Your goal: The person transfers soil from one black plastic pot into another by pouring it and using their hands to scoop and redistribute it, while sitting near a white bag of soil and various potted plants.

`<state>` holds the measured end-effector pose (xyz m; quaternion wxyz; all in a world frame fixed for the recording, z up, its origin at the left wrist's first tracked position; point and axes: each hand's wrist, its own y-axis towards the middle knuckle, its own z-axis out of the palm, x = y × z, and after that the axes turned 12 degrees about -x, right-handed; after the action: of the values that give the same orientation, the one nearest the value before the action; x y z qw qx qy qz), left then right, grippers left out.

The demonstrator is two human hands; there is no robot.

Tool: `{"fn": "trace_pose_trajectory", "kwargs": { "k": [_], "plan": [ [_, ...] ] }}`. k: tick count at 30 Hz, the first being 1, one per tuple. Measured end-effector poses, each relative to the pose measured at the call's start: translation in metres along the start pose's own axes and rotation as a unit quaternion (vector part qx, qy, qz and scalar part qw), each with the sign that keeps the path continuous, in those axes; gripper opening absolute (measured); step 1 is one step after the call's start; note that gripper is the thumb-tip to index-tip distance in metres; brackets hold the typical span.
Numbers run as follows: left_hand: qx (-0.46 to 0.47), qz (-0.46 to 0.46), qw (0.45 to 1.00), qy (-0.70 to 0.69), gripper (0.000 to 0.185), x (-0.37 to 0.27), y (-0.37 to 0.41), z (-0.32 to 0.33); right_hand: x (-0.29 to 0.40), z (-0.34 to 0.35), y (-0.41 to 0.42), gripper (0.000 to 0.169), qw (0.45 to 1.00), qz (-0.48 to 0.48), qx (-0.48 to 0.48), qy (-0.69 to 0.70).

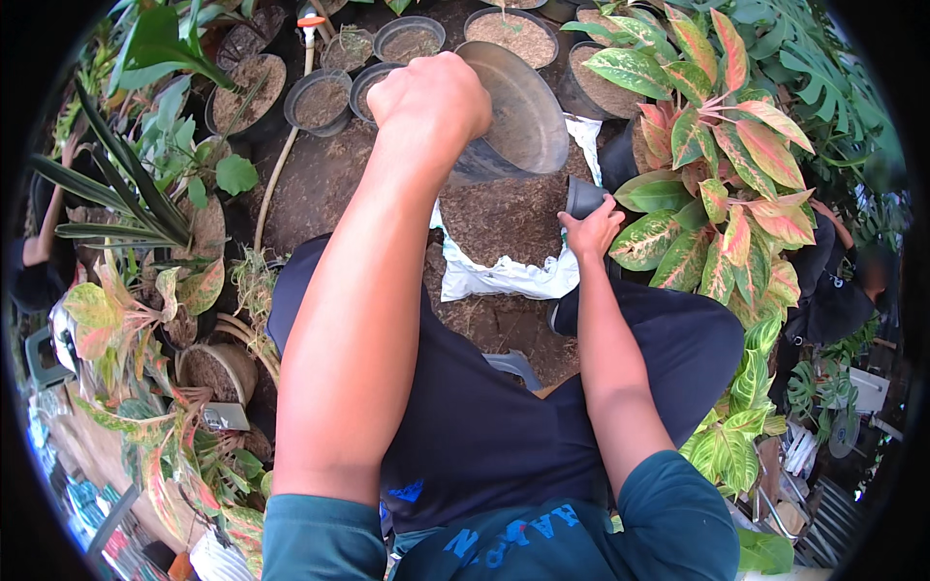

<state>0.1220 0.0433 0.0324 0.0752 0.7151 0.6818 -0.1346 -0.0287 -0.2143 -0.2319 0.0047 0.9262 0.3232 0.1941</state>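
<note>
My left hand (432, 94) is closed on the rim of a large black plastic plant pot (527, 109). The pot is tilted, and its inner wall, smeared with soil, faces me. Below it, a white plastic sack (501, 279) lies spread around brown potting soil (501, 225). At the sack's right edge my right hand (594, 229) grips a smaller black pot (583, 196), which lies tipped over. The fingers of my left hand are largely hidden behind its back, as is part of the large pot's rim.
Several soil-filled pots (320, 102) stand beyond the sack, with a hose (275, 181) on the left. A red-and-green aglaonema (726, 145) crowds the right side. More potted plants (138, 196) line the left. Other people (835, 283) are at both outer edges.
</note>
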Motion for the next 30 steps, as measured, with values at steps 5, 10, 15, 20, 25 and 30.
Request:
{"fn": "trace_pose_trajectory", "kwargs": {
  "k": [5,10,15,20,25,30],
  "plan": [
    [0.009,-0.002,0.999,0.038,0.037,0.012,0.001,-0.004,-0.015,0.032,0.038,0.111,0.999,-0.038,0.036,-0.013],
    [0.019,-0.007,0.998,0.064,0.038,0.013,0.012,0.014,-0.059,0.063,0.036,0.119,0.990,0.024,0.135,-0.022],
    [0.066,-0.025,0.992,0.108,0.037,0.021,0.012,0.012,-0.056,0.087,0.026,0.118,0.974,0.105,0.200,0.000],
    [0.121,-0.033,0.984,0.123,0.042,0.006,0.014,0.014,-0.035,0.099,0.003,0.119,0.969,0.094,0.229,-0.013],
    [0.121,-0.031,0.983,0.131,0.041,0.009,0.011,0.011,-0.012,0.082,-0.006,0.118,0.964,0.158,0.213,0.021],
    [0.152,0.014,0.984,0.087,0.035,-0.020,0.006,-0.001,-0.009,0.049,-0.017,0.123,0.977,0.117,0.168,0.059]
  ]
}}
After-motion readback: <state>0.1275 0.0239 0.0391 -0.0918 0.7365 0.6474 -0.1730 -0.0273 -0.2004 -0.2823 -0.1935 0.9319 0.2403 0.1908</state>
